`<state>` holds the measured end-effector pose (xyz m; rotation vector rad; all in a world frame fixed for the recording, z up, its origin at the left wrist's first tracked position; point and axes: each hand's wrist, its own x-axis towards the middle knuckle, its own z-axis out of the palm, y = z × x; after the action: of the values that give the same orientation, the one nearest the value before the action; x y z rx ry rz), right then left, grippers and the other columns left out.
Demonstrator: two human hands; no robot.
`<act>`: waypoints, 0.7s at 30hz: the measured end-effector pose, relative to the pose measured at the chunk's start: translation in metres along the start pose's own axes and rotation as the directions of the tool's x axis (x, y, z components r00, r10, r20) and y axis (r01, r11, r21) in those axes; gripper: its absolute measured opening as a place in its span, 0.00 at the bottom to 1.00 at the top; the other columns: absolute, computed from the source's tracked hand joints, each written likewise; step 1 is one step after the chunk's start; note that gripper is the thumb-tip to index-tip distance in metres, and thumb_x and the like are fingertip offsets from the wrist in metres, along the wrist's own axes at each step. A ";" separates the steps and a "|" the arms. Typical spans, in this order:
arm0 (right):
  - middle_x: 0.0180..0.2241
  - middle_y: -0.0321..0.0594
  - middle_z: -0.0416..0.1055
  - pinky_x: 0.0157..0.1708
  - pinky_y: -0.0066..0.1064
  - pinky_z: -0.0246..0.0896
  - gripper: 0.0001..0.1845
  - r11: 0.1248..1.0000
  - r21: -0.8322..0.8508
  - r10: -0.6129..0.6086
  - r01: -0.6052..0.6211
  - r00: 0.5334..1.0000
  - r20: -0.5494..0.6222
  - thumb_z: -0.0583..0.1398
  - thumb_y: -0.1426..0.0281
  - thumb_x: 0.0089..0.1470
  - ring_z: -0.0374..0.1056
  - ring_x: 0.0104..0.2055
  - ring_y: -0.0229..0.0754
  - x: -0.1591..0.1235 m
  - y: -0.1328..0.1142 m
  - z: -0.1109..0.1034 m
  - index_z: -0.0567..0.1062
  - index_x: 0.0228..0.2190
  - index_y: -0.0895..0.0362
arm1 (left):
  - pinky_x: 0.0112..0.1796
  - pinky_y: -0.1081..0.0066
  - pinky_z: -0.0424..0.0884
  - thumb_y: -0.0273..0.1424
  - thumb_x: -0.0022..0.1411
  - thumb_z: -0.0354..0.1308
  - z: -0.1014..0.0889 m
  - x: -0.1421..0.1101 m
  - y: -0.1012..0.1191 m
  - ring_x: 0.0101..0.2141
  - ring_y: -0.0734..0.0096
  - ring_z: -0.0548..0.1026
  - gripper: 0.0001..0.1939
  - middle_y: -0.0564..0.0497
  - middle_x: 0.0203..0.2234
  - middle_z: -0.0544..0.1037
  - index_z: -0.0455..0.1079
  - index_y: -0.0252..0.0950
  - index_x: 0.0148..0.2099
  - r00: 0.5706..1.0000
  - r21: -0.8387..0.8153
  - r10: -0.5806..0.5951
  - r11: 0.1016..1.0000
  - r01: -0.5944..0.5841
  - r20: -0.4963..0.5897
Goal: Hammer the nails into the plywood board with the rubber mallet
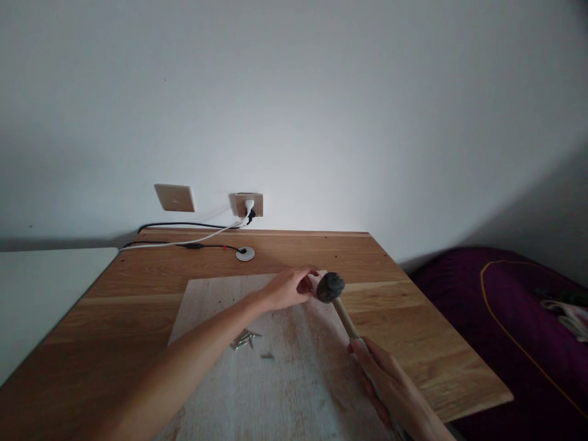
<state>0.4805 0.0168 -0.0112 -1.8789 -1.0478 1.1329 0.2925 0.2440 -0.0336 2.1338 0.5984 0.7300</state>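
Note:
A pale wooden board [285,380] lies on a brown wooden table [138,294]. My right hand [390,386] is wrapped round the wooden handle of a hammer [331,289], whose dark head sits near the board's far right corner. My left hand [289,289] reaches across to that corner, fingers pinched together right beside the hammer head; what they hold is too small to make out. A small pile of nails [244,339] lies on the board under my left forearm.
Two wall plates, one a socket [248,204] with a white and a black cable, sit above the table's back edge. A round cable grommet [245,253] is near the back. A white surface [41,288] adjoins on the left; a purple bed [509,318] on the right.

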 end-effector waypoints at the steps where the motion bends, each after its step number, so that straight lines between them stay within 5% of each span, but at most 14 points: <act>1: 0.16 0.22 0.59 0.09 0.19 0.40 0.34 1.000 0.004 0.000 0.000 1.000 -0.002 0.56 0.33 0.61 0.47 0.11 0.28 0.000 0.000 0.000 0.69 0.35 0.52 | 0.43 0.69 0.75 0.20 0.58 0.66 0.000 0.000 0.000 0.39 0.65 0.84 0.27 0.47 0.41 0.87 0.76 0.35 0.60 1.000 0.003 -0.004 1.000 0.004 -0.001; 6: 0.13 0.18 0.54 0.09 0.21 0.40 0.37 1.000 0.029 -0.011 0.011 1.000 -0.007 0.53 0.30 0.60 0.43 0.10 0.30 0.000 -0.004 -0.001 0.69 0.45 0.51 | 0.43 0.70 0.75 0.23 0.60 0.68 0.001 0.001 -0.005 0.38 0.66 0.83 0.28 0.50 0.39 0.87 0.75 0.38 0.62 0.999 0.000 -0.040 0.999 0.040 0.022; 12: 0.14 0.20 0.56 0.09 0.20 0.39 0.35 0.999 0.027 -0.034 0.033 0.999 0.030 0.55 0.31 0.60 0.45 0.11 0.28 0.000 -0.010 0.007 0.68 0.37 0.51 | 0.42 0.71 0.75 0.20 0.60 0.67 0.002 0.001 -0.007 0.38 0.67 0.84 0.28 0.50 0.40 0.87 0.75 0.39 0.62 0.999 -0.028 -0.049 0.998 0.049 0.018; 21: 0.14 0.19 0.54 0.10 0.19 0.38 0.37 1.000 0.004 -0.021 0.021 1.000 0.007 0.53 0.29 0.60 0.44 0.11 0.29 -0.004 -0.002 -0.002 0.68 0.40 0.51 | 0.44 0.70 0.76 0.20 0.59 0.67 0.000 0.001 -0.001 0.38 0.66 0.85 0.28 0.49 0.39 0.88 0.76 0.37 0.62 0.998 -0.017 -0.053 0.998 0.053 0.027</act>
<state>0.4807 0.0135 -0.0067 -1.8578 -1.0654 1.1292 0.2935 0.2452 -0.0337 2.1000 0.6296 0.6749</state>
